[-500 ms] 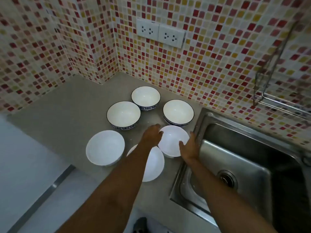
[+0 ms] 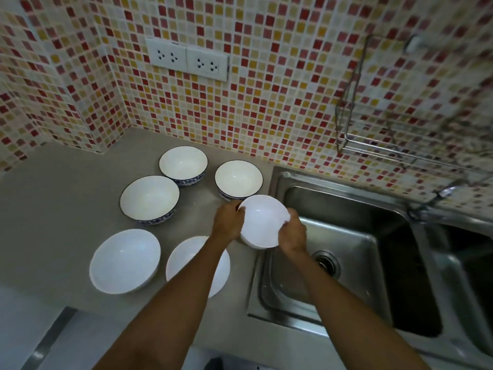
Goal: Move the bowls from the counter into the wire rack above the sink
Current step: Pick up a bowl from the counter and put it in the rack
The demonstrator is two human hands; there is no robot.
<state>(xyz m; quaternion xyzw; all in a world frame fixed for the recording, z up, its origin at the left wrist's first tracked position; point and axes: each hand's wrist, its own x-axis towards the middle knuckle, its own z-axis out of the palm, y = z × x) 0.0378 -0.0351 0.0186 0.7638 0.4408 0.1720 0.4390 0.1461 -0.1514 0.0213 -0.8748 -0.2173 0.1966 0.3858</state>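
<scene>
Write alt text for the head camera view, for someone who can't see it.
Both hands, left hand and right hand, hold a plain white bowl at the edge of a steel sink. Five more bowls sit on the grey counter, three of them blue-rimmed. A wire rack hangs on the mosaic-tiled wall above the sink.

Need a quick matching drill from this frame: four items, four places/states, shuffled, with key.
Things:
1. plain white bowl between the left hand and right hand
2. wire rack
3. double wall socket
4. drain

Places/states:
A. in the floor of the sink
B. on the tiled wall above the sink, no bowls in the part that shows
C. gripped on both sides, at the counter's edge by the sink
D. on the tiled wall above the blue-patterned bowls

Pairs: 1-C, 2-B, 3-D, 4-A
</scene>
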